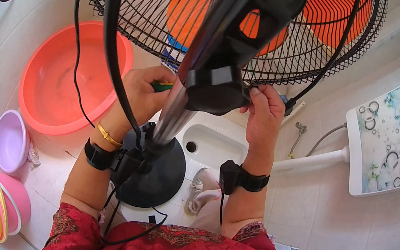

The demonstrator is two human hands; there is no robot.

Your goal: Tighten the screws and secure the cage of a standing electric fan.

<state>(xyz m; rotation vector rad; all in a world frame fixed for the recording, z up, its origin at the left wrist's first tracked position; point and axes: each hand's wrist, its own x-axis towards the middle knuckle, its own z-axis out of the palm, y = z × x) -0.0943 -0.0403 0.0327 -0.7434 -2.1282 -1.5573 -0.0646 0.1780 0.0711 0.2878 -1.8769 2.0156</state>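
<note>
A standing fan fills the upper middle, with orange blades [189, 14] behind a black wire grille [143, 23]. Its metal pole [170, 114] slants down to a round black base [150, 185], and a large black knob [219, 90] sticks out from the pole. Left of the pole, my left hand [145, 89] is closed on a small green and yellow thing, mostly hidden by fingers and pole. On the knob's other side, my right hand [265, 112] pinches thumb against fingers just under the grille's lower edge; what lies between them is too small to make out.
Black cables [107, 46] hang in front at the left. A coral basin [38, 82], a purple basin [10, 141] and a pink bucket [18, 200] with yellow basins line the left. A squat toilet [213, 138] lies beyond the base; a patterned cistern [390, 141] is at right.
</note>
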